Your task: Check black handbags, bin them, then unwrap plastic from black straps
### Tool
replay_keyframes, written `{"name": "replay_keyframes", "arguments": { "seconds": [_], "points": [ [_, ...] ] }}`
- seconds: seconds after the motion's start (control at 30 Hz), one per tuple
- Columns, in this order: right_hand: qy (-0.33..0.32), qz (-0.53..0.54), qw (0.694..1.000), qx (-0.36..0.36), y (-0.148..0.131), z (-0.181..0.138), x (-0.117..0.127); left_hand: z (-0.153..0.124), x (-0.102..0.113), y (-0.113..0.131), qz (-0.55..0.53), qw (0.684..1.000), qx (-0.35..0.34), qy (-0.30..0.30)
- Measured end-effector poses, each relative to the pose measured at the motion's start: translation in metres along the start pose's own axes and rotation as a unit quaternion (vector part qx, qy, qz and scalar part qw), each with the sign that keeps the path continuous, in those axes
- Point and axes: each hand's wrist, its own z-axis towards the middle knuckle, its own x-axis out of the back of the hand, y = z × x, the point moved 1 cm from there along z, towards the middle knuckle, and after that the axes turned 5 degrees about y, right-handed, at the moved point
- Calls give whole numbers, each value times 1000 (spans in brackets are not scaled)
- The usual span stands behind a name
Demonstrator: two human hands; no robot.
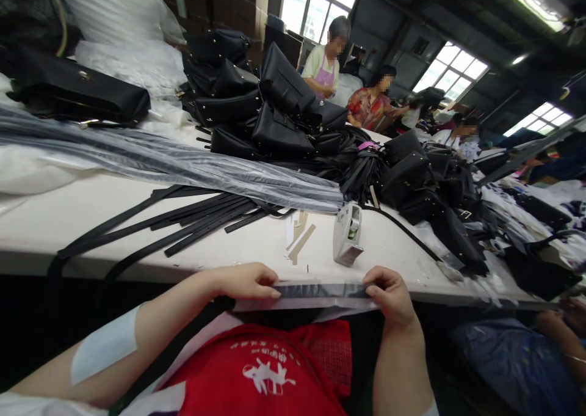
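My left hand (245, 281) and my right hand (389, 291) each pinch one end of a black strap in a clear plastic sleeve (323, 291). I hold it stretched level along the near edge of the white table (68, 214), just above my red apron (270, 367). Both hands are closed on the sleeved strap. A grey tape dispenser (348, 236) stands on the table just beyond my hands. Loose black straps (183, 223) fan out to its left.
A long bundle of plastic-sleeved straps (183, 162) lies across the table. Behind it, black handbags (274, 107) are piled up, with more at the right (425, 184). Other people (327, 58) work at the far side. Someone in blue (526, 361) sits at my right.
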Motion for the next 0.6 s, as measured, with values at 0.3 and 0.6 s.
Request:
{"name": "replay_keyframes", "arguments": {
  "seconds": [0.3,0.6],
  "points": [
    [-22,-74,996,-45,6,9,30,-34,11,-28,-349,911,154,-155],
    [-209,-63,974,-67,-2,0,-90,-23,75,36,-654,701,-109,262]
  ]
}}
